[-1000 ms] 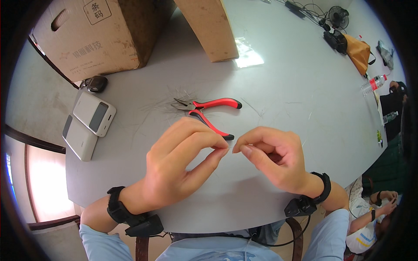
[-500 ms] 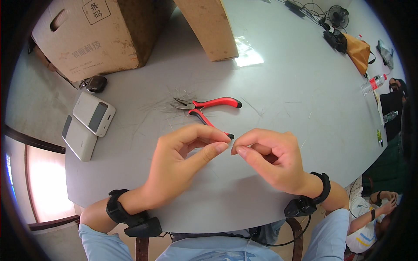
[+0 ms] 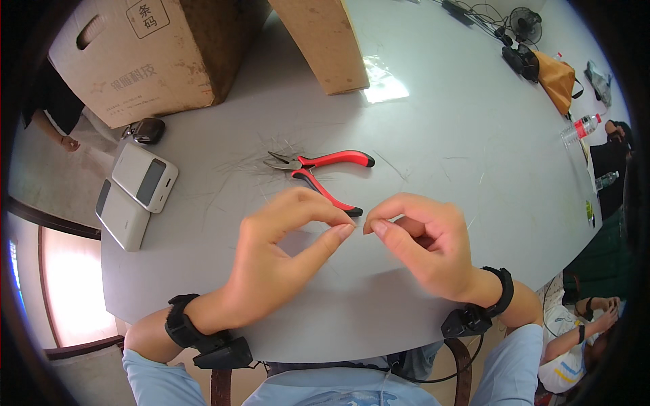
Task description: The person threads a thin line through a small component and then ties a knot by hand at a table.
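Note:
My left hand (image 3: 281, 250) is closed in a pinch, thumb tip against index fingertip, above the grey table (image 3: 399, 318). Facing it, my right hand (image 3: 426, 247) pinches the same way, with a narrow gap between the two pairs of fingertips. Whatever they hold is too small or thin to make out. Just beyond the hands lie red-handled pliers (image 3: 335, 160) with black grip ends, their jaws apart and pointing left. Thin wire-like pieces (image 3: 240, 166) are scattered around the jaws, and a few more lie to the right.
Two white power banks (image 3: 145, 177) lie at the left, near a dark small case (image 3: 148, 130). A large cardboard box (image 3: 135, 61) and another cardboard piece (image 3: 325, 47) stand at the back. Bottles (image 3: 581, 128), an orange bag (image 3: 556, 84) and a small fan (image 3: 525, 26) line the right side.
My fingertips have drawn slightly farther apart, the left hand shifting a little left. Another person's arm and dark clothing have come into view at the far left, beside the box.

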The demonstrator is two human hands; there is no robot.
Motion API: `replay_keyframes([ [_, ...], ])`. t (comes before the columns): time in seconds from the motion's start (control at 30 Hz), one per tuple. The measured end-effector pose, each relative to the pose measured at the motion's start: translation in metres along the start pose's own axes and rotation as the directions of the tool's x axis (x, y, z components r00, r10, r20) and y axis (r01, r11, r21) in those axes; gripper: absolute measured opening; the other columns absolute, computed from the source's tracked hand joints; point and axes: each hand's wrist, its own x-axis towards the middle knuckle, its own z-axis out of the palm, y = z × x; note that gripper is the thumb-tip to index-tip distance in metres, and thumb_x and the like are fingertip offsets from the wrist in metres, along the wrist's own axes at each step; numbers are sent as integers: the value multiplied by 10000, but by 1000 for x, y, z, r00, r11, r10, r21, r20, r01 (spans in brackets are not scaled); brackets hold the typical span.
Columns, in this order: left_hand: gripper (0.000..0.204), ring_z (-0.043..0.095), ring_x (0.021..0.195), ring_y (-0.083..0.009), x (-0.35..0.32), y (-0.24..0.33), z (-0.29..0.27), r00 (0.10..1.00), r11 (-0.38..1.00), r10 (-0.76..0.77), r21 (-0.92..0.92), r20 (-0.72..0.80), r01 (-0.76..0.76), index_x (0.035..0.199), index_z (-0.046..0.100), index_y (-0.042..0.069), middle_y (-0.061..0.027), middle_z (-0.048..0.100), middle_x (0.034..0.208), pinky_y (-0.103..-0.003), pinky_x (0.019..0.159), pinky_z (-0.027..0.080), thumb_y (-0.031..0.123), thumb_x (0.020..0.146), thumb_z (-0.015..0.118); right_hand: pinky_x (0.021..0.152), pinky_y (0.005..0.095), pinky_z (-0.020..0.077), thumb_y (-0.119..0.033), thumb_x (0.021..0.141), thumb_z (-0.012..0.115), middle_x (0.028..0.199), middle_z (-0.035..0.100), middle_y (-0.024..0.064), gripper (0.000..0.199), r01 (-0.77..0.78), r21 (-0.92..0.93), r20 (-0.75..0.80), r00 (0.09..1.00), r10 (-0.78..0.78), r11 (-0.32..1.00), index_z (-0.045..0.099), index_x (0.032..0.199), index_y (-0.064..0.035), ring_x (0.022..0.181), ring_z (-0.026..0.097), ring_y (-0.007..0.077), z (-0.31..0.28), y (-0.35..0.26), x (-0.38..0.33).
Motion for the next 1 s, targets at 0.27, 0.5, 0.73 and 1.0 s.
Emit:
replay_keyframes([
  [0.27,174,574,827,-101,0,2,0,951,914,-300,-261,77,310,906,661,-18,-64,660,868,-254,778,435,138,833,636,409,193,160,10,846,523,495,387,-72,68,-18,6,-20,1000,18,1000,588,853,-5,443,269,-24,2,-2,0],
  [0.5,201,569,822,-88,0,2,-2,922,836,-370,-390,116,385,939,657,-19,-62,660,878,-233,757,444,160,850,630,404,198,178,3,828,545,450,351,-60,60,8,-60,-37,999,-10,998,598,833,-25,422,259,-8,3,0,1],
  [0.73,205,569,808,-86,1,2,-1,923,829,-362,-407,132,384,936,659,-16,-60,659,872,-230,749,444,166,847,633,400,206,207,4,807,562,427,331,-33,60,75,-146,-45,996,-83,986,599,814,-42,403,265,17,2,1,0],
  [1.0,176,572,796,-92,0,0,1,952,886,-304,-361,20,291,903,656,-14,-46,653,828,-245,743,445,151,848,626,396,214,228,-5,794,572,429,363,-20,50,84,-142,-7,996,-86,986,600,812,-43,394,293,29,4,6,0],
])
